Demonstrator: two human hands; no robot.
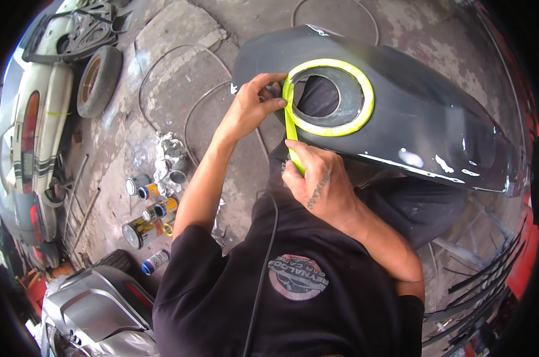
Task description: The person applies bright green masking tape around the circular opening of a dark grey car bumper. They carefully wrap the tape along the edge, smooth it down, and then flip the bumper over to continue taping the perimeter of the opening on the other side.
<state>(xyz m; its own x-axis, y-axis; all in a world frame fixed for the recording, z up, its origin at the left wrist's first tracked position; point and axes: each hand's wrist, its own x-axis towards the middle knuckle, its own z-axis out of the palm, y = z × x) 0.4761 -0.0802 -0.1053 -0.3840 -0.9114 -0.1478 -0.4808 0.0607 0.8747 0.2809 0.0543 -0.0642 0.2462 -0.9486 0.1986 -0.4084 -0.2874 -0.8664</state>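
Observation:
A dark grey, curved vehicle body panel (424, 101) with a round opening lies across my lap. Bright yellow-green masking tape (367, 89) runs around the opening's rim. At the left side of that ring, my left hand (251, 107) has its forefinger and thumb against the tape, its other fingers curled. A loose length of the same tape stretches down toward me from there. My right hand (317, 178) pinches this lower end between thumb and fingers, just below the panel's near edge. Dark cloth shows through the opening.
Several paint cans (141, 232) stand or lie on the concrete floor at left, near crumpled foil-like material (169, 157). A hose (141, 89) loops across the floor. A wheel (99, 81), a pale car body section (52, 113) and a silver bumper (97, 303) are farther left.

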